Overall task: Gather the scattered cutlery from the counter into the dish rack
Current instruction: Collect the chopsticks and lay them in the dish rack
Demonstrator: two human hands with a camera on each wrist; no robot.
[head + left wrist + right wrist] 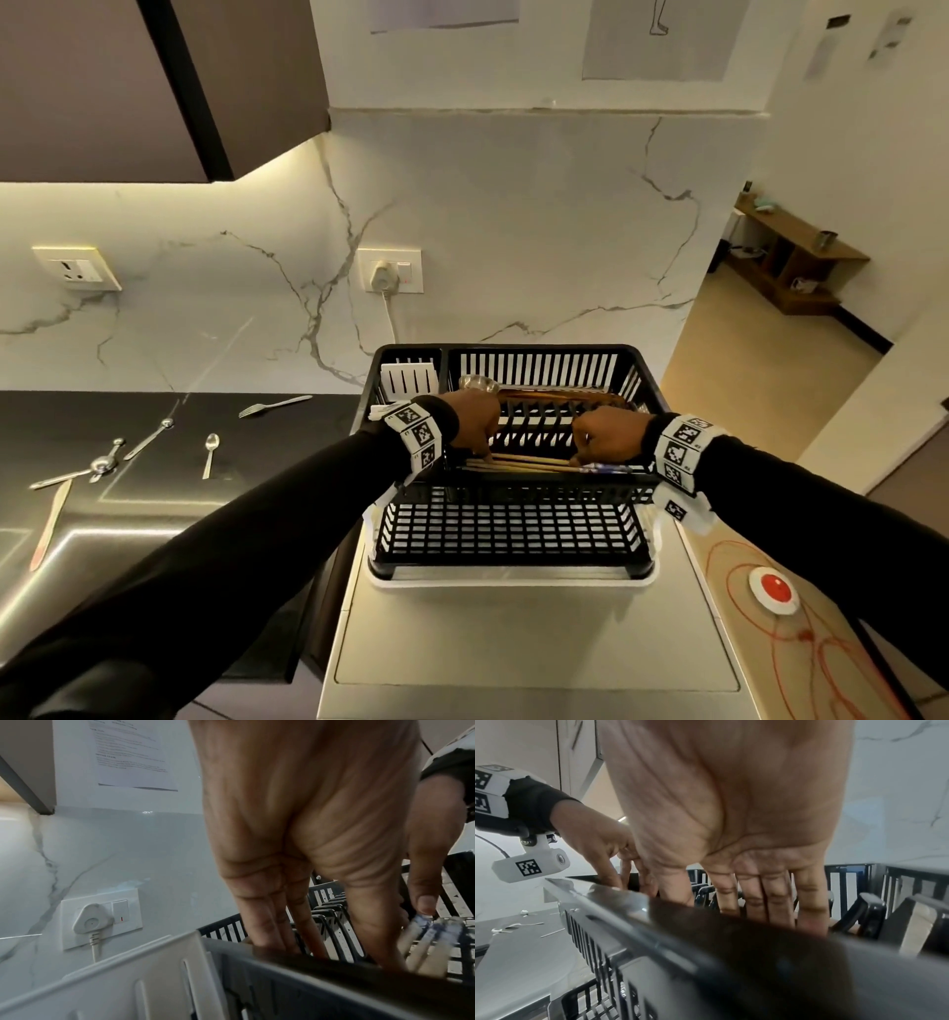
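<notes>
A black dish rack [513, 569] stands on a white drip tray, and both hands reach down into it. Wooden chopsticks [529, 464] with blue-and-white patterned ends [432, 935] lie across its floor. My left hand [480, 444] points straight fingers [259, 923] down at their left ends. My right hand [588, 449] does the same at the patterned ends, its thumb [425, 904] touching them. The rack rim [654, 931] hides the fingertips of the right hand [762, 902]. On the dark counter to the left lie a fork [274, 406], several spoons [210, 452] and a pale flat knife [49, 524].
A white slotted cutlery holder [409, 381] sits in the rack's back left corner. A clear glass piece [477, 383] and an amber utensil [560, 395] lie along the back. A plug and cable [384, 277] hang on the marble wall. A red button [774, 590] sits at right.
</notes>
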